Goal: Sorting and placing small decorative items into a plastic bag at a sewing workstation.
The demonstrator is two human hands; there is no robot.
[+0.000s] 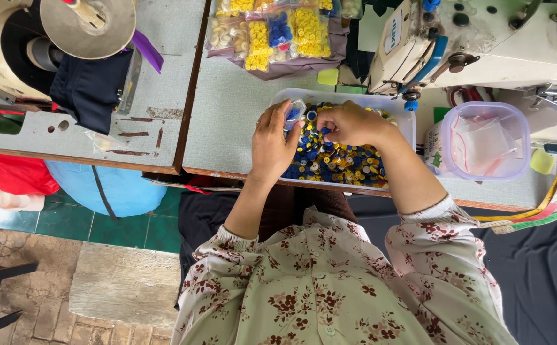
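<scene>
surface: a pale grey-green work table (227, 121) with a brown wooden edge; a second table (157, 38) of the same kind stands just to its left, its top scuffed with brown marks and small holes.
room: green floor tiles (125, 233) under the tables, rough brick and a concrete slab (125, 281) nearer the camera; a blue bundle (109, 185) and a red one (10, 176) sit below the left table.
tray: a white rectangular tray (406, 124) at the near edge of the table, filled with a heap of blue and yellow buttons (342, 160), a few of them white.
left hand: the left hand (272, 144) rests over the left end of the tray, fingers curled, pinching a small clear bag (294, 112) with blue pieces inside.
right hand: the right hand (352, 121) hovers over the heap, fingertips drawn together at the mouth of that bag; what they pinch cannot be told.
packages: clear bags of buttons (278, 32) lie at the far side of the table on a mauve cloth, mostly yellow, some cream, one blue.
tub: a clear plastic tub with a violet rim (483, 144), right of the tray, holding empty clear bags.
machines: a white sewing machine (483, 45) at the upper right, with a small oval label on its end; another machine with a round metal disc (87, 25) at the upper left, dark cloth draped beside it.
tape: a yellow, green and red measuring tape (540, 214) hangs off the right edge.
clothing: cream floral sleeves (432, 236).
</scene>
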